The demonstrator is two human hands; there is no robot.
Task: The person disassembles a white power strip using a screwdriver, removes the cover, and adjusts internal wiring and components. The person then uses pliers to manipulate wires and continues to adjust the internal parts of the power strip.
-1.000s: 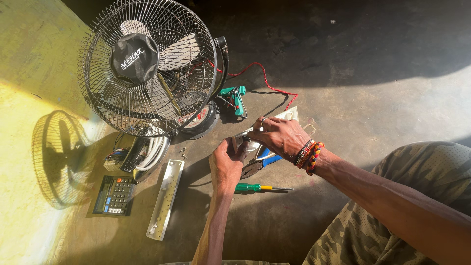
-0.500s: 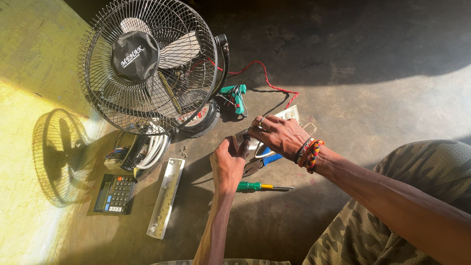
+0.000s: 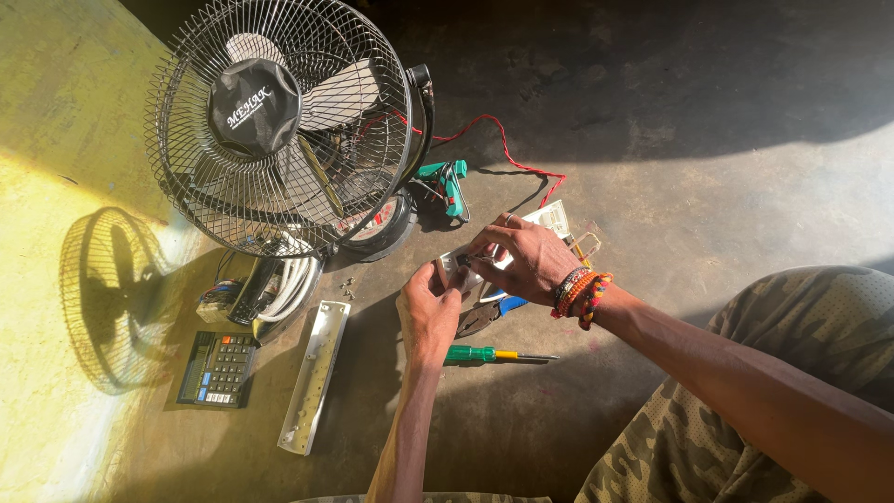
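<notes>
Seen from above, the left hand (image 3: 428,312) and right hand (image 3: 523,256) both grip a small white plastic switch part (image 3: 456,262) above the concrete floor (image 3: 708,158), between a green-handled screwdriver (image 3: 484,354) and a black wire-caged fan (image 3: 279,121).

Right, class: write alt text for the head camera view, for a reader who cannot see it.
Two bare hands, left hand and right hand, hold a small white part between them above a concrete floor. Around them lie a green-handled screwdriver, pliers, a calculator, a metal strip and a caged fan.
</notes>
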